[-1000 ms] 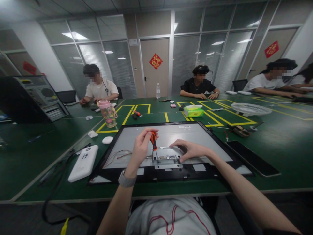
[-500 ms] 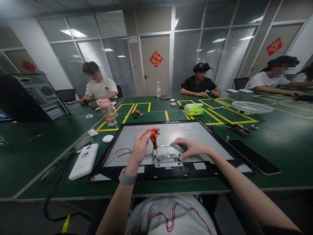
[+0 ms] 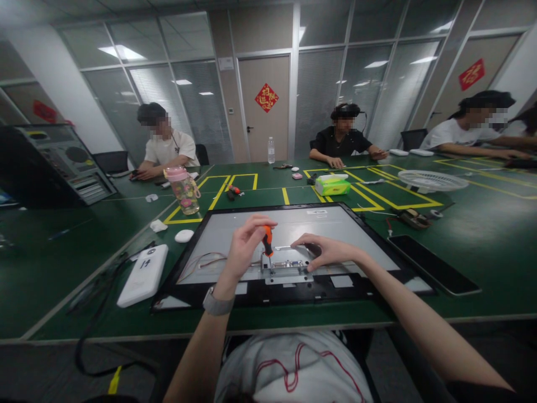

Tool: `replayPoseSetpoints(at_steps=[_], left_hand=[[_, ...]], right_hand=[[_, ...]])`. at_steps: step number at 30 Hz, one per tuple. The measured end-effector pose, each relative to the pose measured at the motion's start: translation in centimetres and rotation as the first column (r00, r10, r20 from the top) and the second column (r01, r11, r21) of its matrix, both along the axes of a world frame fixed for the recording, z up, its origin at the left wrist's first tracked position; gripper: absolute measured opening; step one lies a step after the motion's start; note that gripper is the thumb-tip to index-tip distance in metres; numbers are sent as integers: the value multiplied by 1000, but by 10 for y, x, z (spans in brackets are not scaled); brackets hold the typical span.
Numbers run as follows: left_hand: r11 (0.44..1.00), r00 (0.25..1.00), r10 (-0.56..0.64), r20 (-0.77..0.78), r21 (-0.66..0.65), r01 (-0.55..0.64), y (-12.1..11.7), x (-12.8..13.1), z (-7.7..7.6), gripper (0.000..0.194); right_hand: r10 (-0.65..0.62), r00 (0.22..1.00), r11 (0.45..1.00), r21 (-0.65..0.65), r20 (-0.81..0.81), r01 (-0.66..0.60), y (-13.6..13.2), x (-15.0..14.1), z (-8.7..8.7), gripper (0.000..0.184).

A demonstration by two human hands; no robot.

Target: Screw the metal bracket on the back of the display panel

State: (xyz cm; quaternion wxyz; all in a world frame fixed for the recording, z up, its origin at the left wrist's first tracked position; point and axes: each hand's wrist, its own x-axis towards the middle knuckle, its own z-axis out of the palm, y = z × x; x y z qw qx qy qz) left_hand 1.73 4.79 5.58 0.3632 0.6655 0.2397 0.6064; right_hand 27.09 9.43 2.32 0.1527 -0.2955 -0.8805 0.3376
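My left hand [image 3: 245, 246] is closed on an orange-and-black screwdriver [image 3: 267, 242]. The tool stands nearly upright, its shaft pointing down at the left part of a metal bracket [image 3: 289, 278] that carries a row of connector ports. My right hand [image 3: 329, 251] grips the bracket's right side, with the thumb near its front edge and the fingers at the back. Under both hands lies a flat display panel [image 3: 222, 228] with a grey back and black frame. Thin cables [image 3: 201, 258] run left from the bracket. The screw under the screwdriver tip is too small to make out.
Left of the panel lie a white power bank [image 3: 143, 275], a round white case [image 3: 183, 236] and a pink-lided bottle [image 3: 183, 190]. A black phone [image 3: 432, 264] is at the right; a green tissue pack [image 3: 332, 184] and white fan grille [image 3: 432, 181] sit behind. Several people sit across.
The screwdriver handle has shifted slightly right and stands a little more upright, with my left fingers moved over its top. My right hand stays in place. The view has shifted slightly.
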Motion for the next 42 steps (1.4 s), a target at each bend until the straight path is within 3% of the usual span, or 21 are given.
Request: replayPoseSetpoints(at_steps=[8,16,22,25,29,37,39,42], left_hand=[[994,995,-50,81,-97,58,-2,1,3,26],[991,991,-128,-24,-54,127,-5,0,4,25],[993,994,63,-85,107,-54,-5,1,7,14],[996,994,68,-88,59,-63,-5,1,5,27],[1000,999,25,-36,-6,-26,-5,1,4,27],[966,973,225,-51,146,-215,-5,5,7,8],[976,977,200,-81,106,-191,-5,5,6,12],[999,998,39,-51,-21,-40,-5,4,4,28]], right_hand=[[-12,1000,1000,0,1,12,-1,-1,1,68],[0,1000,1000,10,10,0,-1,-1,1,67],[12,1000,1000,14,11,-13,0,0,0,66],[7,1000,1000,12,13,-7,0,0,0,66],[2,1000,1000,4,14,-2,0,-1,0,66],[3,1000,1000,17,20,-3,0,0,0,65],[4,1000,1000,20,20,-5,0,0,-1,66],[5,1000,1000,14,20,-5,0,0,0,68]])
